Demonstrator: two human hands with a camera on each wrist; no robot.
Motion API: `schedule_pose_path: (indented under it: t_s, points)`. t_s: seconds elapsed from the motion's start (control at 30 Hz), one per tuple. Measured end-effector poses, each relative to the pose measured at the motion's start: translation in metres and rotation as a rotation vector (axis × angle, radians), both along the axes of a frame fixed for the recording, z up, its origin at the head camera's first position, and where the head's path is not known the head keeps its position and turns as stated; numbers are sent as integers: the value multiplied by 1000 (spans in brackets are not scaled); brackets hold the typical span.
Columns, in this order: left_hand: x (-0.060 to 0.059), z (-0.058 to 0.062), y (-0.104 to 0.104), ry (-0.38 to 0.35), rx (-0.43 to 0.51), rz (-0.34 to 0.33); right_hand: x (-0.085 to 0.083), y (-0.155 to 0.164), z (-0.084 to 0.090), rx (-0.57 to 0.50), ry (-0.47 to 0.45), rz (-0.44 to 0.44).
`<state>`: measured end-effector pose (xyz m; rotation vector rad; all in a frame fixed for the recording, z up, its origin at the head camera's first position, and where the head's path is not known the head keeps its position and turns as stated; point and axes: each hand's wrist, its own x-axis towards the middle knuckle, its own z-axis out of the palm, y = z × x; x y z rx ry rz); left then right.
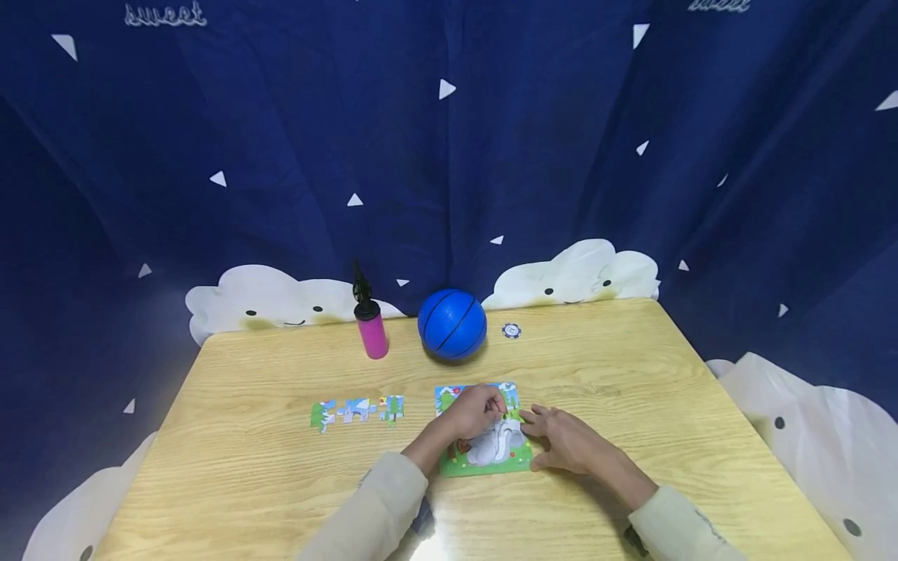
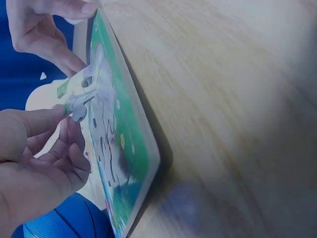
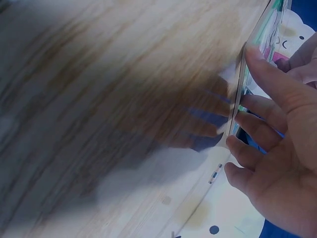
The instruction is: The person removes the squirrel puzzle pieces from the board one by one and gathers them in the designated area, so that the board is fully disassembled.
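Left hand (image 1: 479, 411) is pinching 1 puzzle piece (image 2: 78, 105) by its edge, holding it tilted over the puzzle board (image 1: 477, 470); cannot tell whether the piece is touching the board. Right hand (image 1: 567, 438) is holding nothing; its fingers are lying spread along the board's right edge, apparently steadying it. Risk 1: the piece could end up turned wrong or off its gap, since it is standing at a slant and the left hand is covering part of the board's upper half; forcing it would likely be bending a tab. Risk 2: hard pressing could be sliding the board across the desk (image 1: 281, 499) if the right hand is bracing too lightly, or lifting neighbouring pieces. Risk 3: a thin piece could be slipping from so small a grip. Appearance: the board is lying flat, nearer the person than the blue ball (image 1: 452, 324), with loose pieces (image 1: 356, 410) lying in a row to its left. It is showing a rounded pale grey figure on green ground dotted with small flowers; trees and blue are filling the far edge. The held piece is showing grey with some green, 1 rounded tab jutting out.
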<state>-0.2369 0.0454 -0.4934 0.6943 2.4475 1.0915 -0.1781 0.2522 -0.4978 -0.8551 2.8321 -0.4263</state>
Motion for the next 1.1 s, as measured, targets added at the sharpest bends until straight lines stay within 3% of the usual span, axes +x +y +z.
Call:
schedule_pose_path:
  t_s: [0.37, 0.8, 1.1]
  points:
    - [0, -3, -6, 23, 82, -8, 1, 0, 1, 9, 2, -1]
    - [-3, -4, -9, 14, 51, 2, 3, -1, -3, -10, 7, -13]
    - [-7, -7, -8, 61, 40, -4, 11, -5, -3, 26, 124, -9]
